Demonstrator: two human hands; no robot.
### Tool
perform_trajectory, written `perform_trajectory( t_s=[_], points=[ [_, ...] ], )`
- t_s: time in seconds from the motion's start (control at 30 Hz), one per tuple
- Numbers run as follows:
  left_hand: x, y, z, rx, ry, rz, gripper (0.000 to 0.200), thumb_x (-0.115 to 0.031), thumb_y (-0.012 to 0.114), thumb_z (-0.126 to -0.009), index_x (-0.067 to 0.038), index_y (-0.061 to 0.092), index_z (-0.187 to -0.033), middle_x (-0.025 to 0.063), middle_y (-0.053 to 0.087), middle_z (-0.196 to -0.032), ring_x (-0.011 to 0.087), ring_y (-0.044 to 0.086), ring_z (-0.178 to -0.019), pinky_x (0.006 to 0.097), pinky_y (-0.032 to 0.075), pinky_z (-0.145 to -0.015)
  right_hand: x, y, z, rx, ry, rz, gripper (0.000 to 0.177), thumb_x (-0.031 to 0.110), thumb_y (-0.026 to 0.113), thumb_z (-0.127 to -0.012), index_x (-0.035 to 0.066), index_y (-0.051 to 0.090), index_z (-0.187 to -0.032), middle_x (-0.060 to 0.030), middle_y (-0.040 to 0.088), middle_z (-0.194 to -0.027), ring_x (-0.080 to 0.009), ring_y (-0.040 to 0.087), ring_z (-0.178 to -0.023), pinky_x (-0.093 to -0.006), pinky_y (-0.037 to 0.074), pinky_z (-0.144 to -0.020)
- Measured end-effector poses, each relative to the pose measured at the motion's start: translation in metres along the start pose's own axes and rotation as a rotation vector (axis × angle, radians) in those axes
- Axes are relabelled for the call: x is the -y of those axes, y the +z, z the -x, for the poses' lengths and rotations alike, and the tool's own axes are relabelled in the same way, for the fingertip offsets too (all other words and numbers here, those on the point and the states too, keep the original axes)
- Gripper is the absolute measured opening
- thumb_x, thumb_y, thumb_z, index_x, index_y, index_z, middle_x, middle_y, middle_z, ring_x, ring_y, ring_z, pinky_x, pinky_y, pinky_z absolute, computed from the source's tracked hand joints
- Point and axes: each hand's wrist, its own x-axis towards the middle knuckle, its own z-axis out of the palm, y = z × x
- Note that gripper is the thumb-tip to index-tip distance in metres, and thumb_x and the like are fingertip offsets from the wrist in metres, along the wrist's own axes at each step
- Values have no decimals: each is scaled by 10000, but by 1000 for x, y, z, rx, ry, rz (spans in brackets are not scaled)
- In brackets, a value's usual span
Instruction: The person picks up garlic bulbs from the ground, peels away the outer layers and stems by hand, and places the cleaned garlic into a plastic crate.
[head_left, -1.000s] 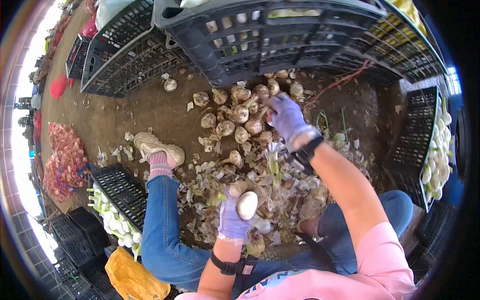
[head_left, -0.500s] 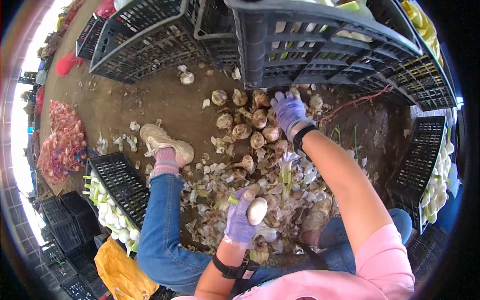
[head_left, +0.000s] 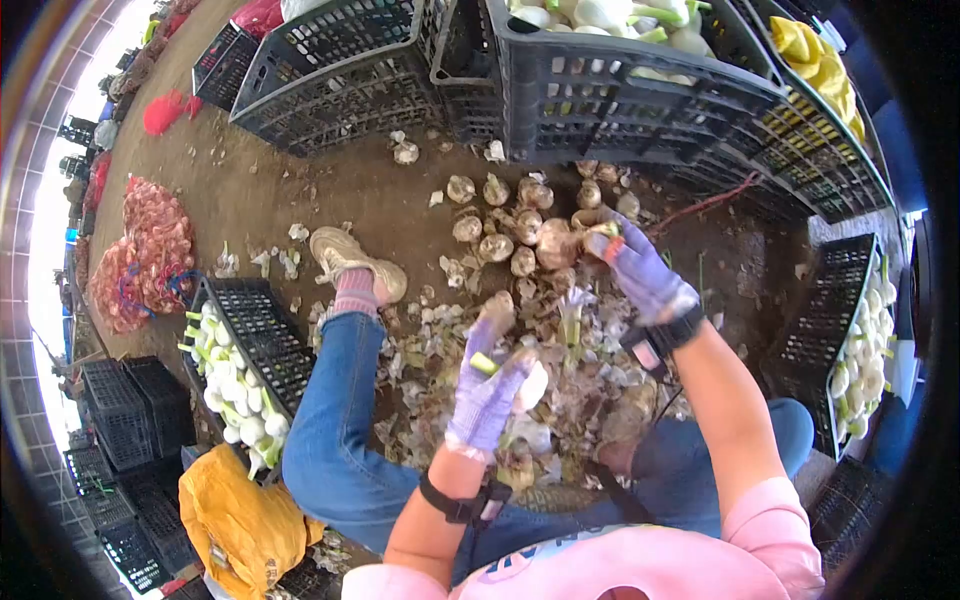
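My left hand (head_left: 485,395), in a dirty purple glove, holds a peeled white garlic bulb (head_left: 532,387) against the palm. Its cut green stem (head_left: 484,363) pokes out between thumb and fingers. In a matching glove, my right hand (head_left: 640,265) grips the stem end of a brown, unpeeled garlic bulb (head_left: 558,244). Something orange-red (head_left: 612,249) shows at the right fingers. Several more unpeeled garlic bulbs (head_left: 495,248) lie on the ground just beyond my hands. Below both hands spreads a heap of papery garlic skins (head_left: 450,345).
A black crate (head_left: 640,110) of white bulbs stands ahead, beside other black crates (head_left: 340,90). Crates of peeled garlic sit at left (head_left: 255,345) and right (head_left: 825,330). A red net sack (head_left: 145,250) and a yellow bag (head_left: 235,520) lie at left. My shoe (head_left: 355,262) rests near the skins.
My right hand has drawn back from the ground bulbs beside the crate and now holds an unpeeled garlic bulb. My left hand keeps the peeled bulb, its fingers now reaching further forward.
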Motion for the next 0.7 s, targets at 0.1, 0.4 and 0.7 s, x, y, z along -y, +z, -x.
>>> perform_trajectory(
  t_s=[0.1,0.4,0.7],
  points=[
    [-35,18,26,267,-44,48,955,-93,762,-703,-86,143,-1430,113,332,-1387,196,442,-1169,329,419,-941,28,31,73,127,98,16,380,224,605,-870,37,507,-1185,-54,610,-1022,-129,565,-969,-305,482,-812],
    [-57,24,114,392,451,-282,812,2,769,-647,-56,325,-1324,124,427,-1299,237,468,-1171,362,426,-957,33,108,197,-25,22,-151,390,216,629,-853,39,524,-1184,-39,598,-1064,-107,567,-941,-241,480,-761],
    [-49,25,140,305,661,-614,845,-56,800,-619,-62,335,-1324,125,440,-1266,245,491,-1126,343,400,-958,39,101,224,-25,-18,-93,386,224,679,-805,16,572,-1112,-50,638,-940,-110,602,-830,-243,492,-695]
  ],
)
